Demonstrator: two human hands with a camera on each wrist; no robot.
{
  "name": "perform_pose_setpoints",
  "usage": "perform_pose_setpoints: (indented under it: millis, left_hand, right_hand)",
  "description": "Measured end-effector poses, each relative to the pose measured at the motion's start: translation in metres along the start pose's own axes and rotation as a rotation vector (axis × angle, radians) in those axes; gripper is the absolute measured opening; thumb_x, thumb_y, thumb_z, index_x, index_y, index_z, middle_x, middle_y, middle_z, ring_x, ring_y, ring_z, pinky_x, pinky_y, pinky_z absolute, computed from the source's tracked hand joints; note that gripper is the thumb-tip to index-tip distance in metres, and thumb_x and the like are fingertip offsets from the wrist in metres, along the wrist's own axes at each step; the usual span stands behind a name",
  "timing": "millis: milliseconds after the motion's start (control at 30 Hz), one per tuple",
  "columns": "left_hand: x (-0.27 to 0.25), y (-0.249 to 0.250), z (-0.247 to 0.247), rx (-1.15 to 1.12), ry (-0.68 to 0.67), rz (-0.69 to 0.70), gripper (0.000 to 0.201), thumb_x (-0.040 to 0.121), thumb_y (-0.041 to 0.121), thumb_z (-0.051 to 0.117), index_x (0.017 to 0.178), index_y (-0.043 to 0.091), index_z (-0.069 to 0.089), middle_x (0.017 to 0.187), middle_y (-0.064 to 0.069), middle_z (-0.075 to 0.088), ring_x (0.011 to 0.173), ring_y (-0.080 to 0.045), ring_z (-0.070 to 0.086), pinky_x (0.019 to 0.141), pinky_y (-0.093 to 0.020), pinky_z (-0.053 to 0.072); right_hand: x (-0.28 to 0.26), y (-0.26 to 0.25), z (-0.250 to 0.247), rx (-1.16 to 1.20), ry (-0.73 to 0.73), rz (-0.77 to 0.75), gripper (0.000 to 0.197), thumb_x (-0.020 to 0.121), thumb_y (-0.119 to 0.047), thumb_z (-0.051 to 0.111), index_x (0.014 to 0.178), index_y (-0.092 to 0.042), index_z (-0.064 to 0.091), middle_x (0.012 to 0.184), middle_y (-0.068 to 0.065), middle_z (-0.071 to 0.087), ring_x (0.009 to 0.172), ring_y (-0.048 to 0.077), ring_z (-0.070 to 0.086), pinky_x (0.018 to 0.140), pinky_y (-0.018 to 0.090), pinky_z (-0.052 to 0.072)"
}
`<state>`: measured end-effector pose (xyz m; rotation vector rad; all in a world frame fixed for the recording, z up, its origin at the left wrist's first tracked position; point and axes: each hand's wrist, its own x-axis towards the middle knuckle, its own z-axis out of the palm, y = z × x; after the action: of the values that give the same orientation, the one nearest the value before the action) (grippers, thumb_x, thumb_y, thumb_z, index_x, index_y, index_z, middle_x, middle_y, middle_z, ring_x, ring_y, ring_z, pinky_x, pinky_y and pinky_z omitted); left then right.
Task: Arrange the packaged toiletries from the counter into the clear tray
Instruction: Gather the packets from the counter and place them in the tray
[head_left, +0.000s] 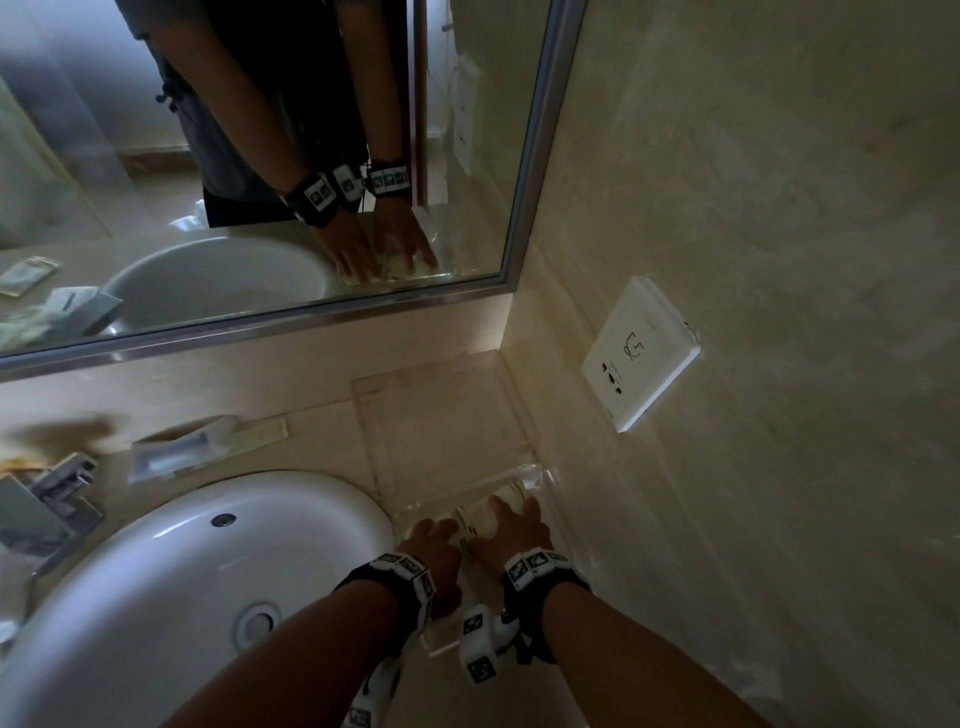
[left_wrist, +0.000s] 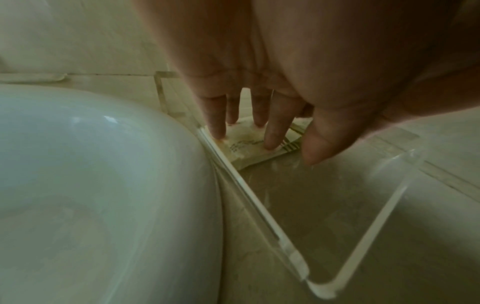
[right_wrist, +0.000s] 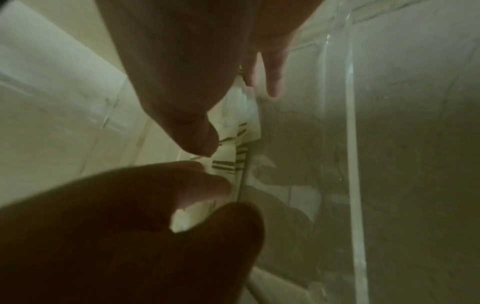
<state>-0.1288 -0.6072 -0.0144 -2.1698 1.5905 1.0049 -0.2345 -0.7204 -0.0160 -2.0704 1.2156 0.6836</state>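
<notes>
The clear tray (head_left: 551, 487) sits on the counter between the sink and the right wall. Cream packets with dark stripes (head_left: 480, 519) lie flat inside it. My left hand (head_left: 431, 540) reaches into the tray from the sink side, and its straight fingertips (left_wrist: 271, 142) press on a packet (left_wrist: 246, 142). My right hand (head_left: 511, 525) lies beside it with fingers extended over the striped packet (right_wrist: 242, 131), its thumb (right_wrist: 194, 133) touching the packet's edge. Neither hand curls round anything.
A white sink (head_left: 182, 571) fills the left, touching the tray's wall (left_wrist: 233, 176). More packaged toiletries (head_left: 202, 449) lie behind the sink by the faucet (head_left: 62, 488). A second clear tray (head_left: 441, 410) stands behind the first. A wall socket (head_left: 639, 353) and a mirror (head_left: 260, 156) are above.
</notes>
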Motion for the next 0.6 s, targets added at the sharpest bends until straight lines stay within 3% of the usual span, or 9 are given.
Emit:
perform_pose_setpoints:
  millis: [200,367,600]
  left_hand:
    - [0.0,0.001,-0.005,0.001,0.009,0.0,0.062,0.088,0.04,0.057,0.143,0.013,0.044,0.161,-0.011,0.008,0.145,-0.037,0.011,0.117,-0.046,0.025]
    - [-0.001,0.002,-0.013,0.005,0.033,0.006,0.06,0.089,0.04,0.056,0.143,0.017,0.045,0.16,-0.011,0.011,0.143,-0.036,0.015,0.115,-0.045,0.028]
    - [0.0,0.0,-0.009,0.021,-0.014,-0.011,0.059,0.088,0.042,0.057,0.14,0.016,0.049,0.161,-0.011,0.007,0.145,-0.036,0.012,0.118,-0.044,0.024]
  right_hand:
    - [-0.004,0.008,-0.004,0.002,0.01,-0.03,0.08,0.084,-0.06,0.056,0.152,-0.046,0.017,0.163,0.004,-0.017,0.142,0.034,0.028,0.111,0.041,0.037]
    - [-0.011,0.014,0.001,-0.075,0.059,-0.025,0.073,0.09,-0.055,0.056,0.15,-0.049,0.015,0.162,0.002,-0.016,0.137,0.033,0.036,0.108,0.044,0.039]
    - [-0.01,0.003,0.004,-0.043,0.043,-0.054,0.079,0.088,-0.056,0.057,0.154,-0.03,0.021,0.163,0.006,-0.018,0.143,0.029,0.032,0.11,0.036,0.038]
